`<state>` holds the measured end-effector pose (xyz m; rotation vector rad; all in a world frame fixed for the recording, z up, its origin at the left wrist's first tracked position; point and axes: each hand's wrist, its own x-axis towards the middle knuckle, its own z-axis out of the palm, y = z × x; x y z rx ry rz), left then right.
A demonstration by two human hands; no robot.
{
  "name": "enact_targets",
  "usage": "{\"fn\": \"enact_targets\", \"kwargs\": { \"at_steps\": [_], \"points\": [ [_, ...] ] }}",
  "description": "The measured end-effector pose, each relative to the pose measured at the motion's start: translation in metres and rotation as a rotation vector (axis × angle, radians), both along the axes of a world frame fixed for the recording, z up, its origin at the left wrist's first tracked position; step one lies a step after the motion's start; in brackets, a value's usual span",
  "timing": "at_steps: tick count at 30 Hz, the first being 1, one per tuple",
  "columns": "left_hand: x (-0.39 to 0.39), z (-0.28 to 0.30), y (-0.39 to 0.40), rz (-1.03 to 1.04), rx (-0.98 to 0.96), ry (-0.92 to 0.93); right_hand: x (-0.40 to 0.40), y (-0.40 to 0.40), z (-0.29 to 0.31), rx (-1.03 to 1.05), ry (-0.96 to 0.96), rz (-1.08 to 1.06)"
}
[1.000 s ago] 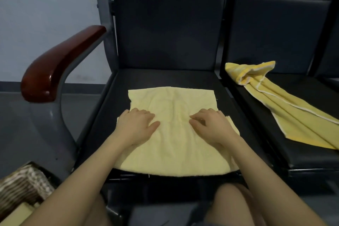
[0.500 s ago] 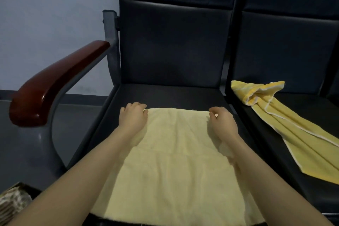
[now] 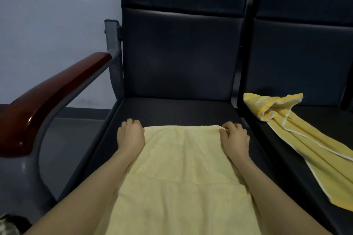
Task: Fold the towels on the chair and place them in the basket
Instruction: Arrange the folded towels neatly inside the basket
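Note:
A pale yellow towel (image 3: pixel 181 168) lies flat on the black seat (image 3: pixel 172 112) of the left chair. My left hand (image 3: pixel 130 135) grips its far left corner with curled fingers. My right hand (image 3: pixel 235 137) grips its far right corner the same way. A brighter yellow towel with white edging (image 3: pixel 298 139) lies unfolded and rumpled on the seat to the right. A sliver of the woven basket (image 3: pixel 7 225) shows at the bottom left corner, mostly out of frame.
A dark red wooden armrest (image 3: pixel 47 99) on a grey metal frame (image 3: pixel 112 59) flanks the left chair. The black backrests (image 3: pixel 181 53) rise behind both seats. A pale wall (image 3: pixel 53 15) and grey floor lie to the left.
My hands slid from the towel's middle to its far edge and took hold of the two far corners. The view moved closer and the basket slipped almost out of frame.

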<state>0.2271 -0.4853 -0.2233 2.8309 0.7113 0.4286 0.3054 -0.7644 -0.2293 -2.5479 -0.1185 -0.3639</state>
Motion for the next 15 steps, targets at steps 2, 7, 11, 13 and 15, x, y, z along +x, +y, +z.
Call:
{"fn": "enact_targets", "kwargs": {
  "at_steps": [2, 7, 11, 13, 15],
  "points": [
    [-0.005, 0.004, -0.002, 0.016, 0.003, -0.049, -0.009, 0.002, 0.005, 0.065, -0.075, 0.020],
    [-0.033, 0.028, -0.006, -0.075, -0.115, -0.282, -0.036, 0.005, 0.019, 0.217, -0.114, 0.072],
    [-0.051, 0.049, -0.010, -0.093, -0.371, -0.448, -0.063, 0.004, 0.035, 0.433, -0.078, 0.085],
    [-0.062, 0.057, -0.012, -0.134, -0.414, -0.484, -0.074, 0.003, 0.041, 0.477, -0.118, 0.114],
    [-0.074, 0.065, -0.016, -0.182, -0.444, -0.514, -0.083, 0.000, 0.047, 0.528, -0.159, 0.123]
  ]
}}
